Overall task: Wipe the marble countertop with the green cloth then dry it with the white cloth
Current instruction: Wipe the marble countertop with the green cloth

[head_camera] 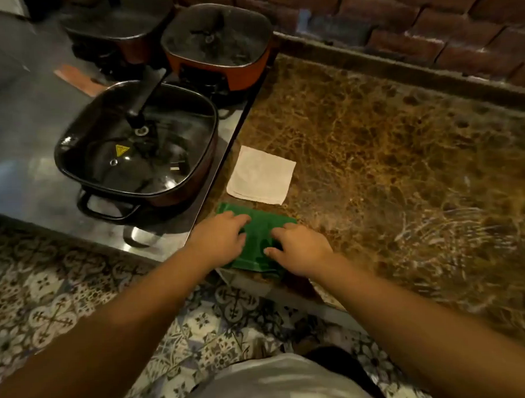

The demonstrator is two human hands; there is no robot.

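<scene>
A person's two hands press on a folded green cloth [261, 244] at the near left corner of a brown marble countertop [388, 151]. The left hand [219, 239] lies palm down on the cloth's left part, fingers spread and bent; the right hand [302, 251] rests on its right part, fingers curled onto the fabric. Whether either hand grips the cloth or only presses it cannot be told. A folded white cloth [261, 174] lies flat on the marble just beyond the green one, apart from it. Pale streaks mark the countertop's right side. To the left, a steel surface [20, 125] adjoins the marble and carries a black square pot [138, 147] with a glass lid, with two orange-sided lidded pots [218, 47] behind it. A red brick wall [428, 20] runs along the back of the counter. Patterned tiles [49, 298] cover the floor below.
</scene>
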